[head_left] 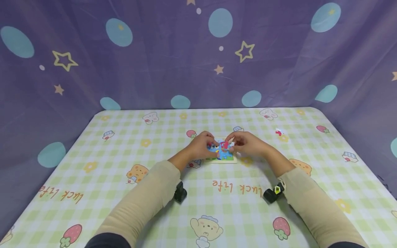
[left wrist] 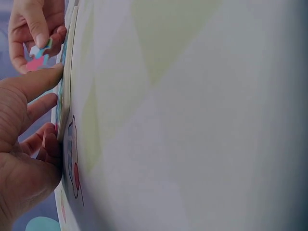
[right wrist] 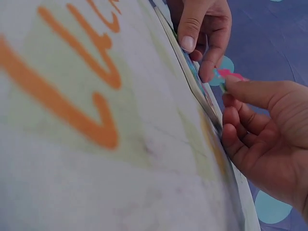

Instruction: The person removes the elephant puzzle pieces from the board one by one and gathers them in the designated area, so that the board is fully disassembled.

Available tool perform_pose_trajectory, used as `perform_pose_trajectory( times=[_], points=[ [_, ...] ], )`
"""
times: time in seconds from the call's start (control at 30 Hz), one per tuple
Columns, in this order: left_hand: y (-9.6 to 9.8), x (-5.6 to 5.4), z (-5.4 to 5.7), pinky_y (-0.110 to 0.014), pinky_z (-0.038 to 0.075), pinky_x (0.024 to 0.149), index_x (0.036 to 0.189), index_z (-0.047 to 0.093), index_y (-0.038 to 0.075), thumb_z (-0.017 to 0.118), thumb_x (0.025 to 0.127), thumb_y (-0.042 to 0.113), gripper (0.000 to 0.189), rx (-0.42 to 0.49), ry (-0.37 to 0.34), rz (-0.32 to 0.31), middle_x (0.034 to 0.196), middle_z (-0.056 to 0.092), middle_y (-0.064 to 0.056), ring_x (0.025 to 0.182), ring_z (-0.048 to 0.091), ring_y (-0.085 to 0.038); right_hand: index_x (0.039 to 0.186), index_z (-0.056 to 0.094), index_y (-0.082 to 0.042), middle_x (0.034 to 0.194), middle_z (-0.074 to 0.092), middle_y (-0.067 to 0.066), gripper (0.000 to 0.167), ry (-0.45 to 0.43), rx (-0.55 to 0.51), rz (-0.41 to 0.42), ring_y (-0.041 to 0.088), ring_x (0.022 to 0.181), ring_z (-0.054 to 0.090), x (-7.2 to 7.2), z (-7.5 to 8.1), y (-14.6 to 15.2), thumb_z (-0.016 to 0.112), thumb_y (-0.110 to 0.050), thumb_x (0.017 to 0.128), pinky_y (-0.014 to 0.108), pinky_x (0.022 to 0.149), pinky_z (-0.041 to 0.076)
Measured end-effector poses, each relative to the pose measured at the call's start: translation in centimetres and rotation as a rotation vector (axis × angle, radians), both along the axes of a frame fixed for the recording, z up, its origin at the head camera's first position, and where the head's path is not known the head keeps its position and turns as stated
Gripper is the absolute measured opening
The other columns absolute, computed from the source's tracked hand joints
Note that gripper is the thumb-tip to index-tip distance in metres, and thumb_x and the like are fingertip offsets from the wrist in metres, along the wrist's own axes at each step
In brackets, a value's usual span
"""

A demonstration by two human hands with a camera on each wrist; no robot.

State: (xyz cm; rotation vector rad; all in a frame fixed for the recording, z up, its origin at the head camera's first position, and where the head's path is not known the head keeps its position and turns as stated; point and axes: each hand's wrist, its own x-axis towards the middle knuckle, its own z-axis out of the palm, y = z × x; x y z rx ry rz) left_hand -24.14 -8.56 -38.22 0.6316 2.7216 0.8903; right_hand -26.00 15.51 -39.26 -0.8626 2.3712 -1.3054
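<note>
Puzzle piece (left wrist: 36, 62) pinched by right fingers (right wrist: 257, 92); left fingers (left wrist: 41, 83), relaxed, touch puzzle board (head_left: 224, 161).

A purple curtain (head_left: 173, 69) hangs at the back, with blue spots (head_left: 220, 22) and stars (head_left: 219, 69) on it. The green and white checked tablecloth (head_left: 245, 220) has strawberries (head_left: 281, 226), cupcakes (head_left: 350, 157), flowers (head_left: 90, 167) and orange words (head_left: 251, 190).

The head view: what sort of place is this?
Perhaps a small curtained-off play or activity corner, though the surroundings beyond are hidden: a purple starry curtain hangs behind, a checked cartoon-print tablecloth covers the table, and a small picture puzzle lies on it.
</note>
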Motion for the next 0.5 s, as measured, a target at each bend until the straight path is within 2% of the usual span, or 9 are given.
perform_pose_trajectory(
  times=[0.1, 0.27, 0.5],
  points=[
    [0.0, 0.0, 0.0, -0.036, 0.045, 0.097, 0.116, 0.072, 0.012, 0.082, 0.080, 0.027, 0.041, -0.002, -0.002, -0.001, 0.134, 0.047, -0.006, 0.113, 0.052, -0.020, 0.117, 0.064, -0.008, 0.085, 0.064, 0.009, 0.029, -0.029, -0.028, -0.002, 0.021, 0.071, 0.055, 0.2, 0.2, 0.2, 0.071, -0.006, 0.090, 0.028, 0.065, 0.047],
    [0.0, 0.0, 0.0, -0.036, 0.045, 0.098, 0.116, 0.073, 0.013, 0.083, 0.080, 0.027, 0.040, -0.002, 0.003, -0.001, 0.135, 0.047, -0.006, 0.113, 0.053, -0.021, 0.116, 0.064, -0.006, 0.085, 0.063, 0.011, 0.027, -0.012, -0.050, 0.013, 0.020, 0.073, 0.056, 0.7, 0.6, 0.6, 0.070, -0.005, 0.090, 0.028, 0.068, 0.048],
    [-0.1, 0.0, -0.1, -0.035, 0.045, 0.096, 0.115, 0.073, 0.012, 0.083, 0.080, 0.026, 0.039, 0.014, -0.002, 0.001, 0.135, 0.047, -0.005, 0.111, 0.053, -0.019, 0.108, 0.067, -0.001, 0.098, 0.067, 0.015, 0.017, -0.028, -0.079, 0.004, 0.017, 0.080, 0.059, 1.2, 0.8, 1.2, 0.068, -0.002, 0.091, 0.026, 0.074, 0.049]
  ],
)
